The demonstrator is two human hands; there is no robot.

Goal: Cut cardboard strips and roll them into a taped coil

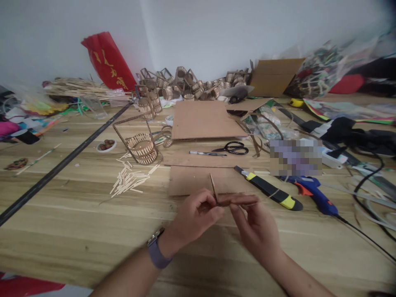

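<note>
Both hands hover over the near edge of the cardboard (185,179) on the desk (123,247), holding a brown strip (237,200) between them. The left hand (199,216) has its grip pinched at the strip's left end, where a thin piece (212,182) sticks up; whether the two are joined cannot be told. The right hand (258,227) pinches the strip farther right between thumb and fingers.

The strip looks unfinished, apart from any basket. By contrast, a slatted basket (145,154) with a tall handle stands seemingly complete, and many similar baskets (185,82) are heaped by the wall. Loose sticks (130,179) beside the nearer basket appear cut but unattached; the glue gun (318,196) lies unheld.
</note>
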